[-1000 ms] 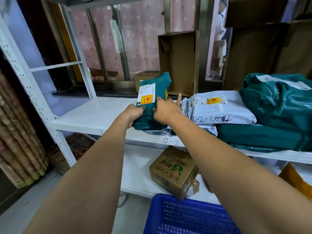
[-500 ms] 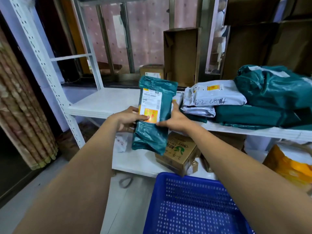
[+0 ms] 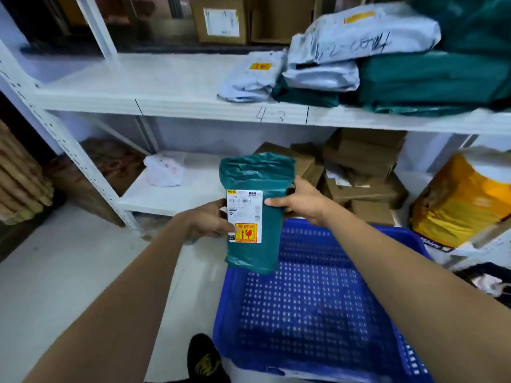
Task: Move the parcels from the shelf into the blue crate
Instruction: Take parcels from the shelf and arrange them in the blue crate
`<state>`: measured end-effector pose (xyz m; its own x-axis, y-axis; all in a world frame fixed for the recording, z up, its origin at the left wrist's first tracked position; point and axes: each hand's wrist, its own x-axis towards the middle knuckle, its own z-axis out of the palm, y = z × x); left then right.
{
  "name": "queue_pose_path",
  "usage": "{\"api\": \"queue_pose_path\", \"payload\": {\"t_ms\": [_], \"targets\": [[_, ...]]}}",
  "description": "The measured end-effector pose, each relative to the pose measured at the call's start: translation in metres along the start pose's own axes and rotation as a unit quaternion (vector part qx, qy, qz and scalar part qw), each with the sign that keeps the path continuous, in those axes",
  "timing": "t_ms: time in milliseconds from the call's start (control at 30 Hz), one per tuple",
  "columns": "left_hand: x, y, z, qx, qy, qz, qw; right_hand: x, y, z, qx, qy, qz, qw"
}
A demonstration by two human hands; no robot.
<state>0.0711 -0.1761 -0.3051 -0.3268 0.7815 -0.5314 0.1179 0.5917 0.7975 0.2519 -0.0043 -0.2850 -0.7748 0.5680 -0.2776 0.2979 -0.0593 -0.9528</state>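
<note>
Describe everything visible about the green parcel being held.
The green parcel is a dark green, crinkled plastic mailer bag with a white label and an orange-yellow sticker. It is held upright over the blue crate's far left corner. The left hand and right hand grip its sides. Nothing else touches it.

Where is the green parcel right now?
Centre of the head view: the green parcel is held upright by both hands over the blue crate's left far corner, below the shelf.

The light is soft and bright. The picture is a bit blurry, most of all near the top. The shelf (image 3: 177, 106) edge bends at the sides. Shadows are faint.
</note>
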Motion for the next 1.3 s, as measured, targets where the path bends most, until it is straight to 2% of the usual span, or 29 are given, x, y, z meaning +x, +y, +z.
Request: {"api": "queue_pose_path", "payload": {"t_ms": [233, 333, 467, 567, 700, 767, 867, 967, 1100, 1200, 1300], "targets": [[0.068, -0.069, 0.066, -0.032, 0.05, 0.05, 0.997, 0.028, 0.121, -0.008, 0.048, 0.029, 0.055, 0.997], [0.095, -0.092, 0.08, -0.063, 0.038, 0.035, 0.997, 0.04, 0.163, -0.009, 0.047, 0.039, 0.068, 0.996], [0.124, -0.113, 0.094, -0.101, 0.026, 0.009, 0.994, 0.053, 0.206, -0.012, 0.073, 0.046, 0.096, 0.992], [0.139, -0.133, 0.11, -0.107, 0.05, 0.023, 0.993, 0.063, 0.232, -0.01, 0.084, 0.059, 0.117, 0.988], [0.162, -0.151, 0.119, -0.091, 0.111, 0.044, 0.989, 0.075, 0.253, -0.002, 0.043, 0.083, 0.11, 0.99], [0.173, -0.159, 0.122, -0.059, 0.152, 0.041, 0.986, 0.078, 0.26, 0.004, 0.037, 0.094, 0.101, 0.99], [0.178, -0.16, 0.128, 0.054, 0.198, 0.038, 0.978, 0.081, 0.276, 0.009, 0.017, 0.118, 0.119, 0.986], [0.185, -0.156, 0.134, 0.122, 0.173, 0.028, 0.977, 0.077, 0.288, 0.008, -0.049, 0.116, 0.142, 0.982], [0.197, -0.16, 0.144, 0.269, 0.166, 0.074, 0.946, 0.074, 0.3, 0.011, -0.08, 0.106, 0.167, 0.977], [0.205, -0.167, 0.155, 0.328, 0.151, 0.124, 0.924, 0.082, 0.308, 0.017, -0.125, 0.092, 0.146, 0.977], [0.215, -0.173, 0.17, 0.38, 0.139, 0.122, 0.906, 0.091, 0.316, 0.022, -0.14, 0.1, 0.118, 0.978]]}}
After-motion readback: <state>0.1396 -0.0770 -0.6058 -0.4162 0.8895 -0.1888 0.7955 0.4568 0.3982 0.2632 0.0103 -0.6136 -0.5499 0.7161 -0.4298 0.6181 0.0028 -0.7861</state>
